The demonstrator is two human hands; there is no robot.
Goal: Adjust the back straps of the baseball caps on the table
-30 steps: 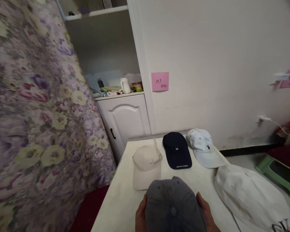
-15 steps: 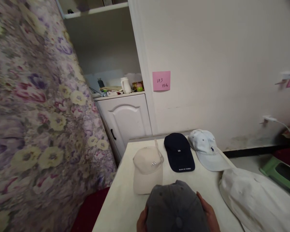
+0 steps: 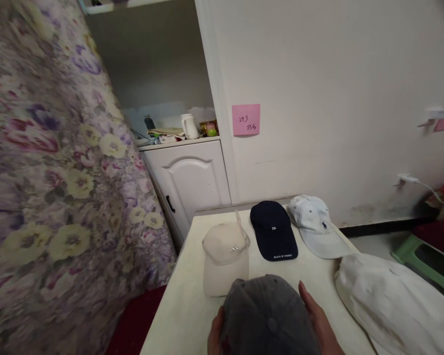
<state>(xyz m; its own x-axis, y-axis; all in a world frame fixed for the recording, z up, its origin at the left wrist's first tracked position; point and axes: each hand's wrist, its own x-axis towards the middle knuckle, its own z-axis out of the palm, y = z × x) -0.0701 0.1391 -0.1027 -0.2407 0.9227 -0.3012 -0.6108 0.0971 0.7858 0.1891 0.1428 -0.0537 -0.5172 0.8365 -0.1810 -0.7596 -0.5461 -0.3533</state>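
A dark grey baseball cap (image 3: 264,310) sits crown up at the near edge of the view, its lower part cut off by the frame. On its left side rests my left hand (image 3: 215,333), only the fingers showing. Along its right side lies my right hand (image 3: 320,323), with a fingertip slightly off the fabric. The two hands hold the cap between them. Just beyond it is a beige cap (image 3: 224,256), its brim toward me. Further back lie a navy cap (image 3: 274,229) and a pale blue cap (image 3: 314,222). A white cap (image 3: 388,301) is to the right.
The caps lie on a cream table (image 3: 181,296). A floral curtain (image 3: 70,172) hangs at left, beside a white cabinet (image 3: 192,177) with a white jug (image 3: 189,126) on its shelf. A pink note (image 3: 246,120) is on the wall. A green stool (image 3: 425,261) stands at right.
My right hand's fingers have straightened and loosened a little from the grey cap's side. The view has shifted slightly; the other caps stay in place.
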